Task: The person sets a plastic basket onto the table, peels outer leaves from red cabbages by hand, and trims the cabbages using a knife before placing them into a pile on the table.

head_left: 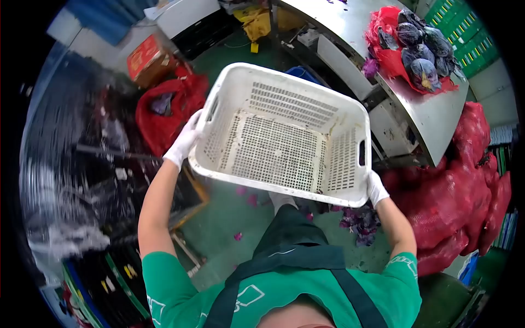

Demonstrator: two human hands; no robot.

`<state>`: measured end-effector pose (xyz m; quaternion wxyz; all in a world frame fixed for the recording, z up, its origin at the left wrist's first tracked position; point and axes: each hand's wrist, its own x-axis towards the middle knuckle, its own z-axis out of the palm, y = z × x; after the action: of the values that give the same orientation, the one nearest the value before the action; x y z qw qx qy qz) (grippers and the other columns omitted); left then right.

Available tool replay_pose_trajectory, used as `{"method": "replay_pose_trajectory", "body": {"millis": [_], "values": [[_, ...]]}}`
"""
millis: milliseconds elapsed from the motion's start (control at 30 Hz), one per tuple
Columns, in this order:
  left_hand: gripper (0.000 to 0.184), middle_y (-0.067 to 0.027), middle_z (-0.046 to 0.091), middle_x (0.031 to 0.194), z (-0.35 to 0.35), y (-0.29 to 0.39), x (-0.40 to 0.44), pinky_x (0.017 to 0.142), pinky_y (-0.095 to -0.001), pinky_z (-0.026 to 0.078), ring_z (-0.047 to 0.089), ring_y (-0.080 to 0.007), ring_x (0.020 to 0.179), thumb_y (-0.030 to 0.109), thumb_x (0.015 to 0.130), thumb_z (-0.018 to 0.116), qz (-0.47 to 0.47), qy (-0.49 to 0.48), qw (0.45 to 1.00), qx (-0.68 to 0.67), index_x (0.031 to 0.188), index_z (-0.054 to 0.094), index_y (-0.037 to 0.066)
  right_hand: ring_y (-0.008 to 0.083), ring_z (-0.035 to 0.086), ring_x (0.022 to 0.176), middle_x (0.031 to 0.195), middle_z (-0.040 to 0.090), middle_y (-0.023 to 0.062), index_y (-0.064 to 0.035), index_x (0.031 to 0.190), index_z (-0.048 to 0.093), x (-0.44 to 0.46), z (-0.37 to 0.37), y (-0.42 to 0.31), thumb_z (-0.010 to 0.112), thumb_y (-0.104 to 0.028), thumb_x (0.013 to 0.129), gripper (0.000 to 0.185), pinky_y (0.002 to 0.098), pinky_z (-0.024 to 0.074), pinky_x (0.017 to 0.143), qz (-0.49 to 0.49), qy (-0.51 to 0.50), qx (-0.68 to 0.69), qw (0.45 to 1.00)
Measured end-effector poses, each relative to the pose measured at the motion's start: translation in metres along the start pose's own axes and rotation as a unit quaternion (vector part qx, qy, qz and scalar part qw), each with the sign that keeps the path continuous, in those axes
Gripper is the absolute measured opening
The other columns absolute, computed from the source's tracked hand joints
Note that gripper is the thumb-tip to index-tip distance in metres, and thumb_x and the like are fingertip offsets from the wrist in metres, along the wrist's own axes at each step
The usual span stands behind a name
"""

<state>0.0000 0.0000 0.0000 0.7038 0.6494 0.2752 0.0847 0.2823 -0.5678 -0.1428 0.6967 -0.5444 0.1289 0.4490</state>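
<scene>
A white plastic crate [273, 150] with slotted walls and a grid bottom is held up in front of my body, tilted so its inside faces me. Nothing lies in it apart from a few small dirt marks. White-gloved, my left hand [186, 139] grips the crate's left end beside the handle slot. At the opposite end my right hand [376, 188], also gloved, clasps the lower right corner, below that side's handle hole. Part of the fingers of both hands is hidden behind the crate walls.
Purple cabbages [421, 52] on red netting lie on a steel table [437, 117]. Full red mesh sacks [448, 202] are piled at right. Purple leaf scraps [361, 221] litter the green floor. To the left are a red mesh bag [156, 123], a cardboard box [147, 60] and a plastic-wrapped stack [82, 164].
</scene>
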Motion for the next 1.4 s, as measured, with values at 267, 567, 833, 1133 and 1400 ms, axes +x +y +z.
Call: {"method": "replay_pose_trajectory", "body": {"millis": [267, 567, 833, 1133, 1400], "values": [[0.066, -0.0079, 0.057, 0.127, 0.033, -0.013, 0.312, 0.099, -0.0296, 0.043, 0.053, -0.0170, 0.117, -0.009, 0.078, 0.051, -0.092, -0.123, 0.988, 0.024, 0.141, 0.044, 0.007, 0.0136, 0.057, 0.069, 0.085, 0.063, 0.0030, -0.0010, 0.105, 0.064, 0.100, 0.008, 0.045, 0.046, -0.002, 0.077, 0.034, 0.0257, 0.0458, 0.058, -0.125, 0.298, 0.075, 0.943], [0.071, -0.0097, 0.060, 0.121, 0.079, -0.116, 0.512, 0.100, -0.0313, 0.042, 0.053, -0.0205, 0.117, -0.005, 0.075, 0.054, -0.090, -0.139, 0.980, 0.114, 0.143, 0.041, 0.009, 0.0166, 0.059, 0.086, 0.097, 0.060, 0.0043, -0.0026, 0.121, 0.055, 0.171, 0.039, 0.074, 0.041, -0.001, 0.088, 0.036, 0.0280, 0.0496, 0.075, -0.082, 0.432, -0.068, 0.896], [0.069, -0.0263, 0.052, 0.129, 0.037, -0.176, 0.544, 0.094, -0.0538, 0.044, 0.052, -0.0451, 0.114, 0.016, 0.082, 0.052, 0.092, -0.170, 0.897, 0.397, 0.148, 0.032, 0.011, 0.0384, 0.062, 0.107, 0.113, 0.063, 0.0261, 0.0008, 0.133, 0.044, 0.169, 0.151, 0.097, 0.058, -0.007, 0.077, 0.059, 0.0439, 0.0491, 0.092, 0.041, 0.567, -0.356, 0.742], [0.100, -0.0255, 0.017, 0.156, 0.016, -0.098, 0.510, 0.103, -0.0532, 0.040, 0.039, -0.0444, 0.133, 0.011, 0.075, 0.059, -0.179, -0.355, 0.812, 0.428, 0.155, -0.002, 0.012, 0.0253, 0.059, 0.097, 0.119, 0.059, 0.0116, -0.0070, 0.134, 0.050, 0.293, 0.392, 0.105, 0.070, -0.027, 0.084, 0.057, 0.0399, 0.0511, 0.077, 0.224, 0.404, -0.140, 0.876], [0.072, -0.0228, 0.038, 0.148, -0.020, -0.036, 0.594, 0.107, -0.0507, 0.038, 0.043, -0.0429, 0.131, 0.038, 0.087, 0.055, -0.131, -0.530, 0.700, 0.460, 0.150, 0.030, 0.014, 0.0241, 0.051, 0.100, 0.129, 0.053, 0.0038, -0.0157, 0.133, 0.050, 0.391, 0.429, 0.116, 0.063, -0.043, 0.085, 0.057, 0.0398, 0.0474, 0.068, 0.238, 0.416, 0.093, 0.873]]}}
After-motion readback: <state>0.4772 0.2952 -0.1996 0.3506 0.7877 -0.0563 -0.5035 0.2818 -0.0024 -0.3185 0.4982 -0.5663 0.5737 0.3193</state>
